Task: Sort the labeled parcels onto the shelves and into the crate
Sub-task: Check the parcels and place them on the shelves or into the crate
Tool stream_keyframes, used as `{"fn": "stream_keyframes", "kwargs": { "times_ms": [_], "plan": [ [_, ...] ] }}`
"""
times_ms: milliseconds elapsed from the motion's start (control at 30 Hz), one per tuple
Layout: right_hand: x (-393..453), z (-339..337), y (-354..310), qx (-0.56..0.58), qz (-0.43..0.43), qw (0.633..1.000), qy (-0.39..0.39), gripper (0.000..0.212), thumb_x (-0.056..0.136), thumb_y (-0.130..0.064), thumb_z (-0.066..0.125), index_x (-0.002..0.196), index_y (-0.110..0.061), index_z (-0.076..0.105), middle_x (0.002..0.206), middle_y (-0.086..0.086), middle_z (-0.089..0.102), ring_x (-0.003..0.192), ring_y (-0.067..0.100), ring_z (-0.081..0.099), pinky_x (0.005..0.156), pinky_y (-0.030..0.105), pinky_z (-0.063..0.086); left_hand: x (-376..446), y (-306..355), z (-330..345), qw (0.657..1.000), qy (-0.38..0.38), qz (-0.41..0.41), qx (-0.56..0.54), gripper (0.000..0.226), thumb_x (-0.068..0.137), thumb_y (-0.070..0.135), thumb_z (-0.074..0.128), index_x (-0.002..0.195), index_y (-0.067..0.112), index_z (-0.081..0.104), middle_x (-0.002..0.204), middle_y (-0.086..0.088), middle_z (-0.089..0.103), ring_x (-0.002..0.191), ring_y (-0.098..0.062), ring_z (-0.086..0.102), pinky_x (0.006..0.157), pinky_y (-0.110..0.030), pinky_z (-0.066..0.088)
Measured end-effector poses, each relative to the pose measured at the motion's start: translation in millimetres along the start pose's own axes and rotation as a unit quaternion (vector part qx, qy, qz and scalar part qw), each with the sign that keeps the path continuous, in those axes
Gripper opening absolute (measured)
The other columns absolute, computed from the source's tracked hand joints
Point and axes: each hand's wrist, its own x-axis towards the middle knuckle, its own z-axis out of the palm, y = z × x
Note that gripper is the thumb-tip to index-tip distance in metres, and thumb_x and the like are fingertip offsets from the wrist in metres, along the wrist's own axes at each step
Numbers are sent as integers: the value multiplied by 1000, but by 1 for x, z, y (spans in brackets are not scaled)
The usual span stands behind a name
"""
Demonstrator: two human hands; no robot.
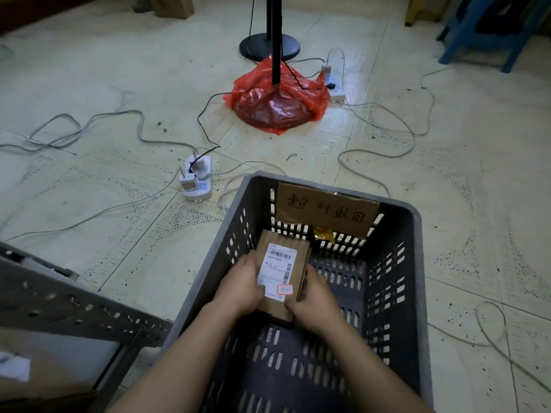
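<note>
Both hands hold one small cardboard parcel (281, 275) inside the grey slotted crate (416, 263), towards its far left corner and just above the floor of the crate; whether it already rests there cannot be told. The left hand (243, 289) has its fingers curled round the parcel's left edge, with the thumb on the white shipping label (278, 271). The right hand (313, 302) grips the near right corner the same way.

The parcel looks stiff and light: plain corrugated board with flat faces and firm edges that should not crush under a moderate squeeze. The long side edges are the natural place to hold it, as they keep the label face up and readable. The board is dry and matte, so slipping seems unlikely.

A cardboard sign (326, 208) with handwritten characters leans on the crate's far wall, with a bit of yellow tape (323, 235) below it. To the left a perforated metal shelf frame (68, 305) sits near the crate's near left corner and could catch an elbow. On the tiled floor beyond lie loose cables (89, 126), a white power strip (195, 181), a red plastic bag (280, 99) round a black stand pole (275, 37), and a blue stool (489, 28); none of these blocks the crate
</note>
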Motion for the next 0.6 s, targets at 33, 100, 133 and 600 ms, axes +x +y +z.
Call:
{"fn": "stream_keyframes", "kwargs": {
  "times_ms": [33,100,133,600],
  "plan": [
    [-6,-11,-10,2,-8,1000,11,77,78,-26,75,146,-28,39,132,1,52,116,19,58,92,28,48,-6,8,-12,1000,9,3,-11,62,87,19,65,144,15,38,145,-7,47,132,-25,47,106,-32,40],
    [-18,-27,-24,-4,-18,1000,25,73,80,-31,75,144,-30,41,131,-1,53,118,19,57,93,29,48,-18,20,-27,999,21,8,-33,61,87,21,66,143,17,40,142,-5,49,129,-24,50,103,-30,40],
    [-30,-42,-38,-7,-22,999,28,71,82,-31,74,145,-30,40,132,-2,52,121,19,56,93,28,46,-29,30,-41,998,31,12,-44,62,89,23,65,145,16,40,143,-5,49,129,-22,49,102,-28,39],
    [-248,-285,-299,5,-96,990,104,67,92,-44,65,151,-27,39,142,-7,49,124,9,52,105,34,47,-239,228,-326,960,144,32,-239,45,91,39,66,132,39,48,116,22,58,109,4,55,95,-29,51]
  ]
}}
